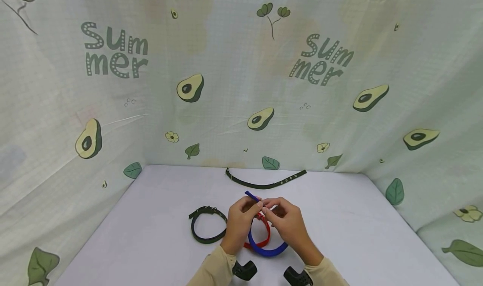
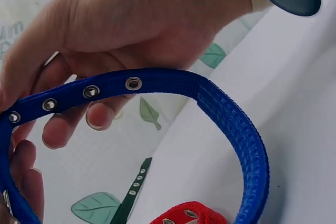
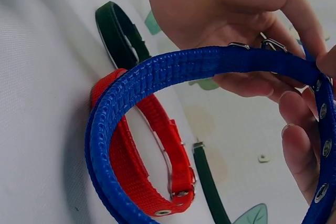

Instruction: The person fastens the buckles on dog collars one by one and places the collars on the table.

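Head view: the blue collar is between the two hands, its ends meeting there and its loop extending toward 6 o'clock. From the left hand, the meeting ends lie at 1 to 2 o'clock; from the right hand, at 10 o'clock. Both hands touch the collar; neither is nearer. Left hand: grasping the end with the row of holes. Right hand: pinching the strap near the buckle. Whether the end is threaded cannot be told. The free tip points to 10 o'clock; the loop's long axis runs from 12 to 6 o'clock. Partly behind the loop lies a red collar; a coiled dark collar lies at 9 o'clock of the left hand
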Tool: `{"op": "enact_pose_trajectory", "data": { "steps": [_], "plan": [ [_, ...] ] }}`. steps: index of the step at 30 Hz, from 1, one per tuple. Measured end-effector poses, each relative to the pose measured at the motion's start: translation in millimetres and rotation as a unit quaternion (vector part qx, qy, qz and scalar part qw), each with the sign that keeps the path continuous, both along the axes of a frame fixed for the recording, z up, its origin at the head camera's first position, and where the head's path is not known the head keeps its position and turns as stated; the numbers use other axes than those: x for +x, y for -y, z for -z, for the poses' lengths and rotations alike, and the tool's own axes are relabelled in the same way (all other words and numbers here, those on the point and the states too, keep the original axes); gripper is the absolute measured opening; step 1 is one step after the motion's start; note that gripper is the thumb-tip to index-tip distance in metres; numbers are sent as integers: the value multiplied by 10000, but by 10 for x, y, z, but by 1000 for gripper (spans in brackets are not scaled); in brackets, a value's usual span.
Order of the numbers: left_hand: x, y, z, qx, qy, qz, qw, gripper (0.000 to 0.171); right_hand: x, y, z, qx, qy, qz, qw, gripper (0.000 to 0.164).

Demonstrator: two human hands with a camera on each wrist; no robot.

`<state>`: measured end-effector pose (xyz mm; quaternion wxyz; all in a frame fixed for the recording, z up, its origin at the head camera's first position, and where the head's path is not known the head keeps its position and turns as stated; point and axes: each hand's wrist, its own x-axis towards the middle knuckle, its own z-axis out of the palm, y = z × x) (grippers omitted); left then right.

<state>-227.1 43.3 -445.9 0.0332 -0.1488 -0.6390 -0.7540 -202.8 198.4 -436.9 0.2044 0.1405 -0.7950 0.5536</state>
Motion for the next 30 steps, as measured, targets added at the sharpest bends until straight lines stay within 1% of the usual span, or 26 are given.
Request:
{"op": "enact_pose_trajectory", "data": {
  "steps": [4,7,12,16,21,26,30],
  "plan": [
    [-7,10,13,-137,-189,-95,9997,26,-16,-1,-2,168,-330,115,9992,13],
    [-15,29,7,-119,-261,-96,9995,25,-25,6,-8,244,-418,241,9985,15],
    [-39,68,-26,81,-316,-146,9994,26,-25,8,-9,269,-299,394,9984,15],
    [-61,84,-43,143,-231,-87,9996,27,-10,-9,-15,313,-229,479,9981,16],
    [-73,92,-52,246,-158,13,9996,30,-2,-32,-20,369,-116,411,9984,24],
    [-83,96,-47,151,-100,177,9997,32,-10,-40,-10,364,52,278,9989,31],
    [-85,104,-40,-32,-29,333,9994,35,-8,-39,-7,242,187,214,9993,30]
  ]
}}
